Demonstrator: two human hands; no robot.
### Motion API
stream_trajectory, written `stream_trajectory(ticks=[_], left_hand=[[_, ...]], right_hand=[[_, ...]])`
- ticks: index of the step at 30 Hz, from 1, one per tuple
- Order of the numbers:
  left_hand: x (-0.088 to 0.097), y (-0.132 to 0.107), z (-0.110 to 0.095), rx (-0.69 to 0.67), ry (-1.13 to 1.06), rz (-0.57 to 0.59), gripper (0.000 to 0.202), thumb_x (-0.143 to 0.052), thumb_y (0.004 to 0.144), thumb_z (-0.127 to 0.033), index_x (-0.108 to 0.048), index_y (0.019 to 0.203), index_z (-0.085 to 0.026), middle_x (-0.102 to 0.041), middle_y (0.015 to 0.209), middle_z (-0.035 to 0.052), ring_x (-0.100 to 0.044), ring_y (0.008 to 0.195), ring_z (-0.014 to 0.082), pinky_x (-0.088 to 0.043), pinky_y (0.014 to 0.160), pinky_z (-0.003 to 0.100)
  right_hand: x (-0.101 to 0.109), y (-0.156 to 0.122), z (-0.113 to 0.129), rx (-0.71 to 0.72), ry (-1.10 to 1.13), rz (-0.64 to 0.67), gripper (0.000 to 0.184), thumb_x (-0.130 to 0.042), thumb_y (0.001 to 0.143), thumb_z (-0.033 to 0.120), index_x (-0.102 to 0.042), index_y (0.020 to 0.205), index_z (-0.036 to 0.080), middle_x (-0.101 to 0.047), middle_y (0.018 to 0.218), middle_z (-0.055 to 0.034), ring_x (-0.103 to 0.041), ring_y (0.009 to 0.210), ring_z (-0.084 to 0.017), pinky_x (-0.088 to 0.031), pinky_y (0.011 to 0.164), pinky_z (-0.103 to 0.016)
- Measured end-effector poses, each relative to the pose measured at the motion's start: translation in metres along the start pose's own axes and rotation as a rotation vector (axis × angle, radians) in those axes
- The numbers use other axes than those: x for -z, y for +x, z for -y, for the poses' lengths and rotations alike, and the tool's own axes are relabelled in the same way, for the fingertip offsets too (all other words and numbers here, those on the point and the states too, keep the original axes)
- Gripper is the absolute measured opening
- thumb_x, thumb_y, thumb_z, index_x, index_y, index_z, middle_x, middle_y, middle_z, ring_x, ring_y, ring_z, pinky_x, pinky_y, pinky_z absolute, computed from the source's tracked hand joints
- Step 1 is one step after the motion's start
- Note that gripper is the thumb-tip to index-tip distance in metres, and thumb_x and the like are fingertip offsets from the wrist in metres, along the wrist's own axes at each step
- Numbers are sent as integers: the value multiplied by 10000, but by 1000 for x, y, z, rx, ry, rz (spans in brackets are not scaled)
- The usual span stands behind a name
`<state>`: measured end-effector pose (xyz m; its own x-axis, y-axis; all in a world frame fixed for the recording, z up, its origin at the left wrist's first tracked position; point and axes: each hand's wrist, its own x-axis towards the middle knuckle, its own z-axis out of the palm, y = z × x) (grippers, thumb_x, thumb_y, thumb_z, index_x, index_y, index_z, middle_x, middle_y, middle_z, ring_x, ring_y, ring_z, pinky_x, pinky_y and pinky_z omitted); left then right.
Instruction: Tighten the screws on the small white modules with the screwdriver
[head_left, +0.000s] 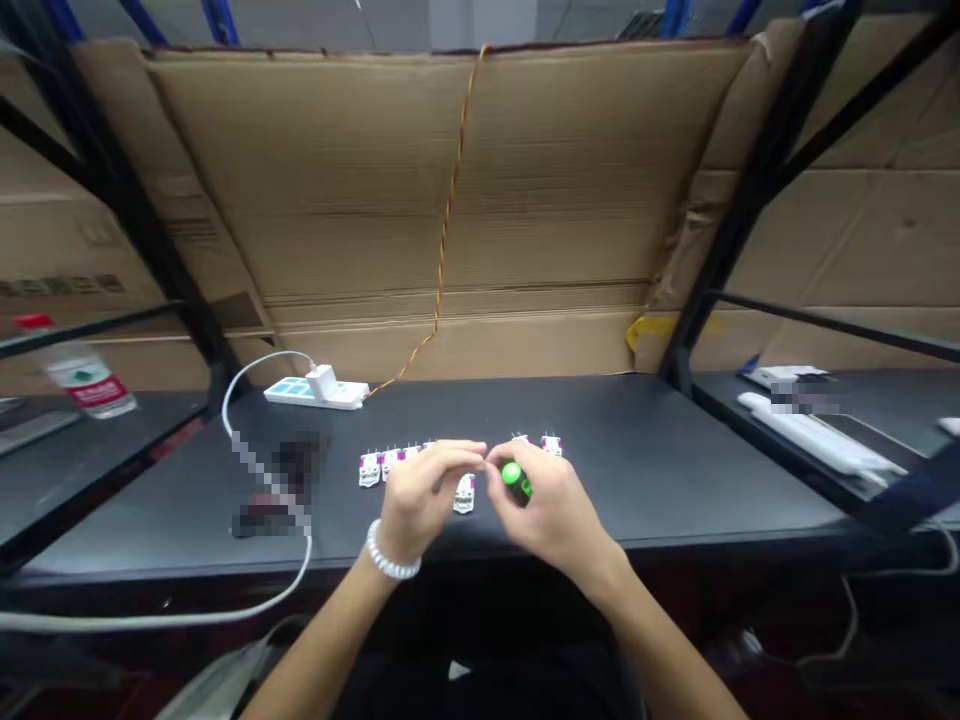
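Note:
My left hand (417,502), with a white coiled band (391,562) at its wrist, is closed in a pinch, fingertips meeting those of my right hand. Whatever its fingers hold is too small to make out. In my right hand (553,508) lies a green-and-black screwdriver (516,480), its round green end facing me; its shaft is hidden. Just below the fingertips, a small white-and-purple module (464,494) rests on the dark table. A row of similar modules (370,469) stands left of my left hand, partly covered by it. More modules (552,445) show behind my right hand.
A white power strip (346,395) with a plugged-in adapter (322,382) lies at the back left. Its white cable (306,560) loops over the front edge. Cardboard (555,200) walls the back, with a twisted wire (448,215) hanging down. Black metal posts (739,220) flank the table.

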<state>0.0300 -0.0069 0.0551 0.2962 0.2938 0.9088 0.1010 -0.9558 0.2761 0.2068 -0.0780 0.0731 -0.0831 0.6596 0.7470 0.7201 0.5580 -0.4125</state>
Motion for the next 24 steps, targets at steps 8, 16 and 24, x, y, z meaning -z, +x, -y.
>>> stream_trajectory(ticks=[8, 16, 24], left_hand=[[2, -2, 1, -17, 28, 18, 192, -642, 1035, -79, -779, 1044, -213, -861, 1078, 63, -840, 983, 195, -692, 890, 296], [2, 3, -5, 84, -4, 12, 159, -683, 1037, -175, -806, 944, -211, -866, 972, 53, -841, 884, 206, -699, 842, 310], [3, 6, -6, 381, -265, 6, 71, -840, 921, -256, -831, 884, -196, -852, 881, 63, -829, 806, 216, -707, 767, 296]], right_hand=[[1, 0, 3, -2, -7, -22, 112, -604, 983, 173, -653, 901, 230, -774, 832, -28, -731, 707, -180, -564, 701, -287], [0, -1, 0, 16, -29, -1, 105, -590, 987, 176, -664, 925, 218, -776, 860, -44, -743, 744, -192, -565, 718, -297], [3, -1, 0, 52, -6, 38, 94, -595, 988, 167, -658, 942, 220, -770, 867, -48, -732, 758, -188, -549, 713, -289]])
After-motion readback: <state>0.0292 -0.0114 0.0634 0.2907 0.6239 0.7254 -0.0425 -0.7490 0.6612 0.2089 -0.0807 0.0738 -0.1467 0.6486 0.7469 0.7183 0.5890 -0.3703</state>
